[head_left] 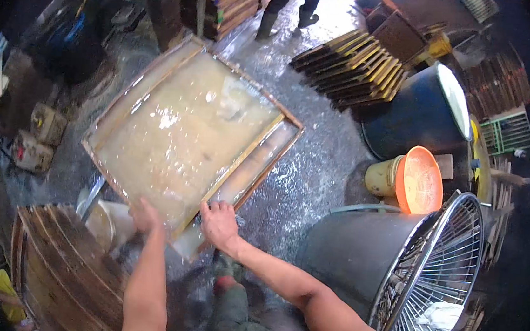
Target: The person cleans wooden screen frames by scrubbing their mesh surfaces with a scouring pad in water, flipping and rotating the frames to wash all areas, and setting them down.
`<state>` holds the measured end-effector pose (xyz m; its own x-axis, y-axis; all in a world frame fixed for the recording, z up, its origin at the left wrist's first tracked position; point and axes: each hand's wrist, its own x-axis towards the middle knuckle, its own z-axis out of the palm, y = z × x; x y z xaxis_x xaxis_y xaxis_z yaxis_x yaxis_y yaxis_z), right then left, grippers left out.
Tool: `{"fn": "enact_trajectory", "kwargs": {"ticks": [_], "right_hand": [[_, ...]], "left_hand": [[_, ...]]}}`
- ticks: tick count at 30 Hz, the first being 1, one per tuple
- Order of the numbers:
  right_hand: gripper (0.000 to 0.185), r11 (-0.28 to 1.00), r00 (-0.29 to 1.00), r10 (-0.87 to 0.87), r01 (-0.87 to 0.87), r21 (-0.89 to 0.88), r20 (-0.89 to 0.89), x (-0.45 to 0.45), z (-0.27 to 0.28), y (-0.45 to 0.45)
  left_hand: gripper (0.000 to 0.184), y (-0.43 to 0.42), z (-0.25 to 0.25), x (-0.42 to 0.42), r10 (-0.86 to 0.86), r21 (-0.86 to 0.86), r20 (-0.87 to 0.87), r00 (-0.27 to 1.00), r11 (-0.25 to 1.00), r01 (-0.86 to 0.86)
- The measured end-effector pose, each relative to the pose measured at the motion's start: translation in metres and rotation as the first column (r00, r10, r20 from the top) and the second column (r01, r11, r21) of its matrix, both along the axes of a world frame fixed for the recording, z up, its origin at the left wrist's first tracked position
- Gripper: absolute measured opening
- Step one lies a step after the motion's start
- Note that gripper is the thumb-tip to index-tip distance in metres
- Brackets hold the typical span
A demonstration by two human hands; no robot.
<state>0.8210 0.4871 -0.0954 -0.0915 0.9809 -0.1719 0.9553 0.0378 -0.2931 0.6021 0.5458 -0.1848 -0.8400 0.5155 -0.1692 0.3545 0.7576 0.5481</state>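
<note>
Here's the wet floor (pixel 338 131) running under everything, and out in the middle of it a broad, shallow wooden tray (pixel 256 88), its cloudy liquid (pixel 179 132) glinting in the light! Down to the right stands a big grey tub (pixel 353 244), a round metal rack (pixel 479 231) tilted at its mouth, with a blue barrel (pixel 411 109) beyond. Inside the tray lies a wooden frame (pixel 243 159), the piece being worked, just short of the tray's right side, a strip of liquid between them. So how far along are we? The frame is in and the liquid spreads across it, that much looks done; it is not lifted out, and how much handling is left, the view cannot tell. Smaller now: an orange basin (pixel 422 180) leans beside a yellowish bucket (pixel 382 177). And the hands! The right hand (pixel 219 225), fingers bent, touches the near end of the frame's right bar, but whether it truly grips, I cannot tell; the left hand (pixel 147 216) is a blur at the tray's near rim, its opening impossible to read
</note>
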Motion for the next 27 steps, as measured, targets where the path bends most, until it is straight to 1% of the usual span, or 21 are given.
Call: {"fn": "enact_trajectory", "kwargs": {"ticks": [1, 3, 4, 5, 6, 7, 8, 9, 11, 12, 14, 15, 16, 17, 19, 20, 21, 22, 24, 26, 27], "right_hand": [[0.045, 0.999, 0.998, 0.004, -0.008, -0.051, -0.066, 0.012, 0.003, 0.009], [0.049, 0.999, 0.995, -0.031, 0.026, 0.047, 0.099, 0.056, 0.000, 0.041], [0.046, 0.995, 0.984, -0.096, 0.094, 0.019, 0.148, 0.085, 0.011, 0.064], [0.046, 0.958, 0.949, -0.213, 0.157, 0.240, 0.231, 0.118, -0.017, 0.085], [0.048, 0.965, 0.956, -0.165, 0.106, 0.238, 0.244, 0.153, 0.002, 0.107], [0.048, 0.946, 0.949, -0.283, 0.254, 0.200, 0.135, 0.179, -0.003, 0.131], [0.048, 0.957, 0.964, -0.256, 0.241, 0.163, 0.073, 0.196, 0.022, 0.146], [0.046, 0.945, 0.969, -0.233, 0.246, 0.218, -0.082, 0.212, 0.032, 0.158], [0.049, 0.939, 0.981, -0.150, 0.181, 0.293, -0.124, 0.228, 0.063, 0.181], [0.053, 0.964, 0.967, -0.199, 0.223, 0.148, -0.159, 0.220, 0.092, 0.190], [0.060, 0.974, 0.969, 0.047, 0.010, 0.225, -0.245, 0.220, 0.086, 0.211], [0.060, 0.958, 0.959, 0.232, -0.195, 0.212, -0.166, 0.219, 0.074, 0.224], [0.061, 0.901, 0.906, 0.413, -0.391, 0.190, -0.094, 0.220, 0.056, 0.242], [0.062, 0.806, 0.812, 0.582, -0.571, 0.156, -0.031, 0.216, 0.041, 0.250], [0.065, 0.661, 0.661, 0.751, -0.750, 0.041, -0.012, 0.200, 0.023, 0.263], [0.066, 0.574, 0.574, 0.819, -0.819, -0.015, -0.007, 0.193, 0.015, 0.267], [0.065, 0.571, 0.579, 0.809, -0.815, -0.101, -0.100, 0.179, 0.013, 0.258], [0.063, 0.402, 0.422, 0.898, -0.902, -0.159, -0.122, 0.162, 0.011, 0.258], [0.060, 0.382, 0.418, 0.892, -0.901, -0.205, -0.173, 0.123, 0.012, 0.234], [0.057, 0.290, 0.281, 0.939, -0.957, 0.017, -0.199, 0.087, -0.004, 0.214], [0.055, 0.281, 0.265, 0.936, -0.959, 0.036, -0.233, 0.064, -0.002, 0.204]], "left_hand": [[0.075, 0.000, 0.008, 0.004, -0.011, -0.003, -0.006, 1.000, 1.000, 0.011], [0.071, -0.002, 0.019, 0.006, -0.021, -0.027, -0.030, 0.999, 0.999, 0.020], [0.069, 0.002, 0.013, 0.004, -0.029, -0.027, -0.047, 0.998, 0.999, 0.028], [0.067, 0.004, 0.002, 0.000, -0.033, -0.036, -0.066, 0.997, 0.999, 0.030], [0.065, 0.000, -0.006, -0.007, -0.020, -0.051, -0.086, 0.996, 0.999, 0.016], [0.065, -0.005, -0.003, -0.008, -0.038, -0.007, -0.079, 0.996, 0.999, 0.038], [0.064, -0.005, 0.004, -0.004, -0.049, 0.024, -0.078, 0.996, 0.998, 0.051], [0.064, -0.005, 0.009, -0.001, -0.058, 0.058, -0.079, 0.995, 0.996, 0.063], [0.065, -0.003, 0.028, 0.007, -0.014, -0.087, 0.018, 1.000, 0.996, 0.016], [0.064, -0.003, 0.038, 0.014, -0.001, -0.055, 0.018, 1.000, 0.998, 0.002], [0.064, -0.005, 0.053, 0.025, 0.032, 0.002, 0.017, 0.999, 0.999, -0.032], [0.064, -0.006, 0.045, 0.020, 0.024, -0.001, -0.024, 0.999, 1.000, -0.024], [0.064, -0.004, 0.032, 0.019, 0.013, -0.006, -0.066, 0.998, 1.000, -0.013], [0.064, -0.011, 0.025, 0.016, -0.001, -0.017, -0.103, 0.995, 1.000, -0.001], [0.063, -0.009, 0.043, 0.021, 0.018, 0.007, -0.014, 1.000, 1.000, -0.017], [0.062, -0.007, 0.049, 0.023, 0.021, 0.024, 0.033, 0.999, 0.999, -0.022], [0.061, -0.008, 0.048, 0.021, 0.008, 0.026, 0.035, 0.999, 1.000, -0.009], [0.060, -0.010, 0.048, 0.020, -0.009, 0.029, 0.038, 0.999, 1.000, 0.008], [0.058, -0.011, 0.050, 0.021, -0.021, 0.021, 0.052, 0.998, 1.000, 0.020], [0.055, -0.008, 0.056, 0.022, -0.003, 0.008, 0.079, 0.997, 1.000, 0.002], [0.053, -0.011, 0.047, 0.024, 0.014, 0.046, 0.006, 1.000, 0.999, -0.014]]}}
